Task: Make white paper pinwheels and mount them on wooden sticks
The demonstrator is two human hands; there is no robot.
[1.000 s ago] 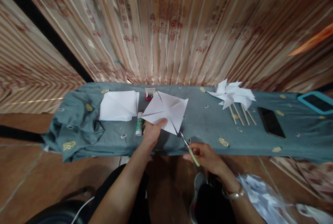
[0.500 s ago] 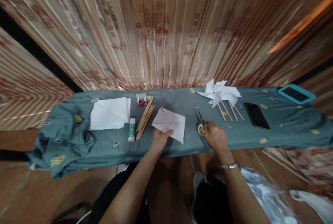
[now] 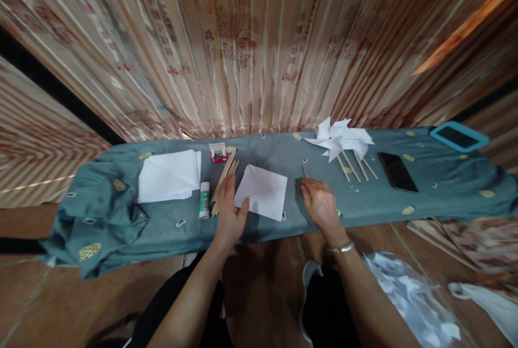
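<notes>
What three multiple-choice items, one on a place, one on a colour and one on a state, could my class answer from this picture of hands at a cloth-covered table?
1. Where does the glue stick lie?
A. Between the paper stack and the wooden sticks
B. Beside the black phone
C. Under the pinwheels

2. What colour is the table cloth?
A. Red
B. Grey-blue
C. Yellow

3. How does the cut paper square lie?
A. Rolled into a tube
B. Held up in the air
C. Flat on the cloth

Answers:
1 A, the stack is on its left and the sticks on its right.
2 B, a grey-blue cloth with small gold motifs.
3 C, it rests on the cloth between the left hand and the right hand, the left at its edge.
</notes>
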